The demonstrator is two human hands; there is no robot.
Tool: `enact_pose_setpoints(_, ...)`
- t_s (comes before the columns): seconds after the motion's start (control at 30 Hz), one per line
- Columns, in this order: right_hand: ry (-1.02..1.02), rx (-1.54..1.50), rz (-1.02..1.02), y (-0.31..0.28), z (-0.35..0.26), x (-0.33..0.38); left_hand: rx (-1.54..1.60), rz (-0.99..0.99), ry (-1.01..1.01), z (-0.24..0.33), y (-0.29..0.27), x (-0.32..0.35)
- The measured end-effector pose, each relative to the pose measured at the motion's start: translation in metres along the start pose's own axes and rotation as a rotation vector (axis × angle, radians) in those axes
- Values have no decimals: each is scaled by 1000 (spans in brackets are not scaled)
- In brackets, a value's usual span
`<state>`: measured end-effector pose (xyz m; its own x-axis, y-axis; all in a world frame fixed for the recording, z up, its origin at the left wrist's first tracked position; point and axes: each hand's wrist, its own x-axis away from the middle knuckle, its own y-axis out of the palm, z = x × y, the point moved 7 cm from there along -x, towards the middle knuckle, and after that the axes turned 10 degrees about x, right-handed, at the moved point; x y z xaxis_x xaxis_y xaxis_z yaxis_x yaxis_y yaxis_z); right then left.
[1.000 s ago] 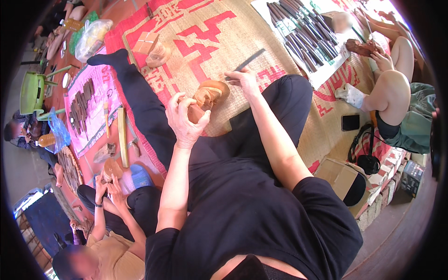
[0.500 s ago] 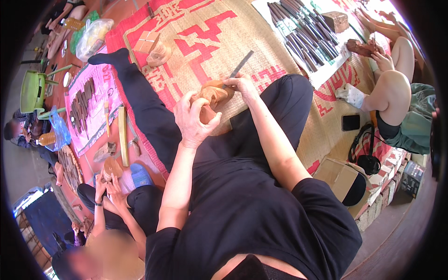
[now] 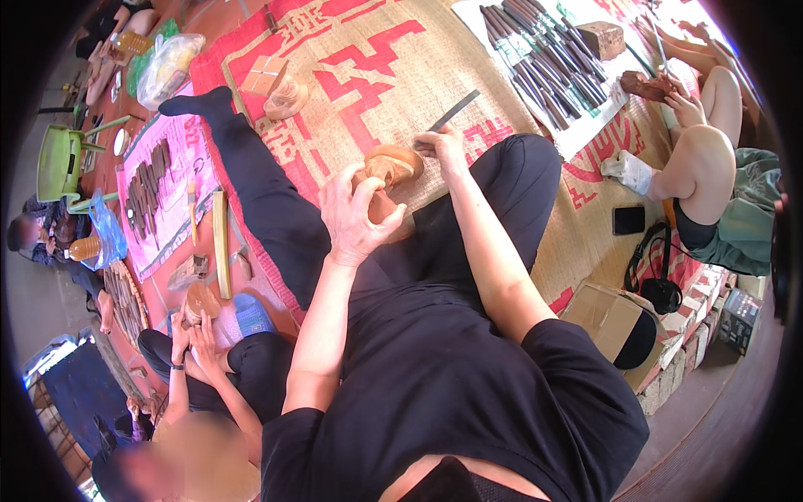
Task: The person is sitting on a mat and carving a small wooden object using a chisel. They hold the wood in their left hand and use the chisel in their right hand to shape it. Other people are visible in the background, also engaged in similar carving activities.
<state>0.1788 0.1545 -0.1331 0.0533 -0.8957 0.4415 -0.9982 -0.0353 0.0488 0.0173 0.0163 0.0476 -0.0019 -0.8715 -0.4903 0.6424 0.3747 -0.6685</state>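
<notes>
A rounded, orange-brown wood carving [image 3: 396, 165] with curved, cut-in shapes rests between my bent legs. My left hand [image 3: 358, 213] grips its near end, thumb on one side and fingers over the top. In my right hand [image 3: 446, 152] is a long, flat, dark grey tool [image 3: 457, 110], slanting up and away to the right. Its kind is not plain, and the end near the carving is partly hidden by my fingers. A small gap separates my right hand from the carving.
Under me lies a woven red-and-tan mat [image 3: 368, 50]. Several dark-handled tools [image 3: 544, 63] lie on a white sheet at far right. Another wood piece [image 3: 287, 96] sits beyond my left leg. A co-worker's hands [image 3: 194, 335] hold wood at left; a seated person's knee [image 3: 707, 155] is at right.
My right hand has moved right, drawing the tool off the carving, and the tool now lies at a flatter slant. My left hand keeps its grip and has shifted slightly.
</notes>
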Motion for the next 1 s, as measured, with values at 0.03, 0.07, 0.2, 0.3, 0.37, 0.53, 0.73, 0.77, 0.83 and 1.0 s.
enact_pose_setpoints(0.03,20,1,20,-6,4,-5,-2,3,4,-1,0,1)
enact_pose_setpoints(0.07,40,2,38,-8,-1,-3,-5,7,8,-1,0,3)
enact_pose_setpoints(0.2,-11,-7,-159,20,-12,9,-5,-5,17,-1,1,0)
enact_pose_setpoints(0.3,37,95,-140,17,4,4,-18,-14,10,0,2,-2)
enact_pose_setpoints(0.37,16,68,-20,1,2,-6,-17,-21,18,2,3,-2)
enact_pose_setpoints(0.53,-13,-38,-145,15,-10,4,-20,-24,12,0,3,2)
enact_pose_setpoints(0.73,27,-39,-35,-2,6,-4,-7,-9,12,1,2,-2)
enact_pose_setpoints(0.77,38,-35,3,-6,3,-6,-8,-2,13,-1,2,-1)
enact_pose_setpoints(0.83,36,-59,-20,-3,0,-5,-13,8,10,-3,0,-1)
enact_pose_setpoints(1.0,28,36,-145,14,4,5,-9,12,-25,-5,0,0)
